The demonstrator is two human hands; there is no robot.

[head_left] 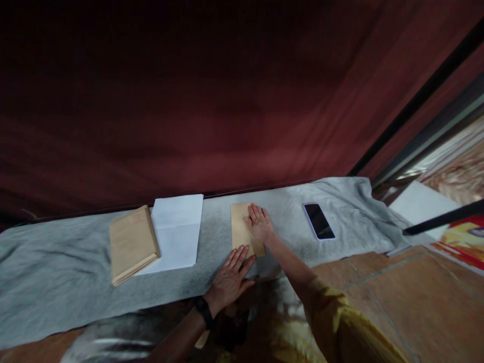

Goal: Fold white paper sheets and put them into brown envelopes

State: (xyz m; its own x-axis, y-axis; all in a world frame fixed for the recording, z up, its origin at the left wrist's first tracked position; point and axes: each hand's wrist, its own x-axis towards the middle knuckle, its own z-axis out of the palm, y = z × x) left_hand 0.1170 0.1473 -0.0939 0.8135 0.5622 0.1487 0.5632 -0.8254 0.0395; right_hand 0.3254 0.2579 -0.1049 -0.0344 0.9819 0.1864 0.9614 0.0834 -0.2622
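Note:
A single brown envelope lies flat on a grey cloth in the middle of the view. My right hand rests flat on the envelope's right half, fingers stretched out. My left hand lies open on the cloth, its fingertips touching the envelope's near edge. A dark watch sits on my left wrist. To the left, a stack of brown envelopes lies beside a white sheet of paper.
A black phone lies face up on the cloth right of my hands. A dark red curtain hangs behind the surface. More white paper and a colourful printed surface sit at the far right. Brown tiled floor shows below.

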